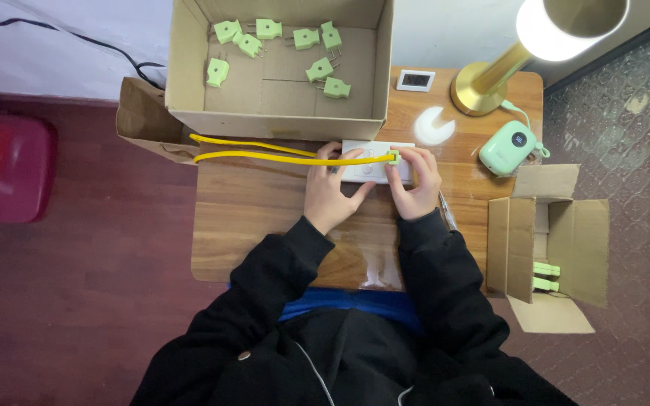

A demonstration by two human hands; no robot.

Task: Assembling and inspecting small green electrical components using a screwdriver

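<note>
- Step in hand, as I judged it: seating a green plug [393, 157] at the end of a yellow cable [265, 157] into a white power strip [370, 171] lying on the wooden surface [250, 218].
- Left hand [330, 192] lay on the strip's left end, fingers spread over it and the cable; its grip pressed down flat, not curled round anything.
- Right hand [415, 184] had its grip pinched shut on the green plug, at the strip's top edge near its right end.
- Cable ran left from the plug in two strands to the surface's left edge, just below the large cardboard box [189, 68].
- Next move, my estimate: it calls for the strip held steady while the plug gets pushed straight; I could not tell if the prongs were fully in.
- That box held about eight loose green plugs [319, 71].
- Also on the surface: a small white display unit [416, 80], a brass lamp [490, 79] lit, a mint-green handheld device [509, 148].
- A smaller open box [566, 240] stood to the right, green pieces inside.
- Floor dark red-brown; a red object [5, 165] to the left.
</note>
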